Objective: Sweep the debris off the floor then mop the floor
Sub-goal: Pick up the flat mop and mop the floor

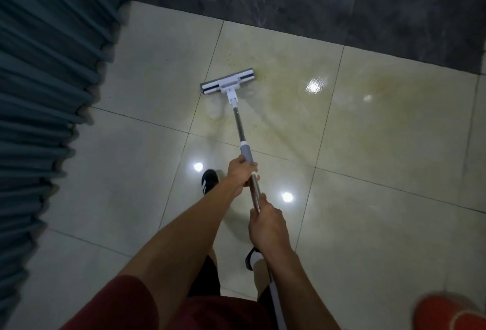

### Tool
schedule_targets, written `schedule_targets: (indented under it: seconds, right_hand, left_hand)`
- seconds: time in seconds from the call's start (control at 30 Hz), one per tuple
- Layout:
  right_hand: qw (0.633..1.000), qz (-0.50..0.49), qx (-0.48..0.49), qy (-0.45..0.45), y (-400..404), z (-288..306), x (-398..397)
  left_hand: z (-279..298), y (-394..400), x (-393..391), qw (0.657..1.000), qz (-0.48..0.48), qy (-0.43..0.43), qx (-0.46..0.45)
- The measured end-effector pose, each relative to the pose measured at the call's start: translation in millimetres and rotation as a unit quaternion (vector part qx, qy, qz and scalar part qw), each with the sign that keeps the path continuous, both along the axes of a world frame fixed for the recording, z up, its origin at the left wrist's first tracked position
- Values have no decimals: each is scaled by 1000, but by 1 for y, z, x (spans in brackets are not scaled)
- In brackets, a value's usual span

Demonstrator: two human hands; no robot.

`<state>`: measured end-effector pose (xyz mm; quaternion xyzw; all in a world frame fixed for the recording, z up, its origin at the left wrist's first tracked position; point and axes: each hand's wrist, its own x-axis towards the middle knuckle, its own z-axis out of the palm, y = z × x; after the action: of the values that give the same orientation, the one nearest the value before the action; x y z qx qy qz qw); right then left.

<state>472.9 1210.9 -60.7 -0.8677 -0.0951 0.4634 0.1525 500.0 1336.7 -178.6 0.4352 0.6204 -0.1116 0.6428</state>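
On the glossy cream tiled floor (381, 198), the flat grey-and-white mop head (228, 81) is pressed down ahead, beside a yellowish smear (289, 67). Its long silver metal handle (243, 140) is gripped by both closed hands, left hand (240, 172) forward, right hand (267, 224) behind. Even pressure and overlapping passes are called for.
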Motion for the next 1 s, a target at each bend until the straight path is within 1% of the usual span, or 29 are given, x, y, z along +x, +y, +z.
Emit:
schedule_targets:
  seconds: [0.2, 0.4, 0.67, 0.77, 0.87, 1.0]
  right_hand:
    - [1000, -22, 19, -7, 102, -3, 63]
    - [998, -55, 4, -2, 236, -17, 134]
    - [998, -42, 27, -23, 386, -43, 213]
    - [999, -37, 31, -24, 424, -58, 242]
    - [997, -66, 50, -1, 450, -66, 265]
    - [987, -124, 92, 53, 447, -71, 280]
  left_hand:
    - [-13, 105, 67, 1000, -4, -8, -4]
    - [-20, 234, 141, 1000, -12, -19, -3]
    - [-43, 388, 225, 998, -41, -49, 11]
    - [-51, 428, 254, 995, -69, -63, 18]
    - [-56, 454, 278, 990, -116, -78, 30]
    - [-56, 465, 296, 989, -132, -56, 37]
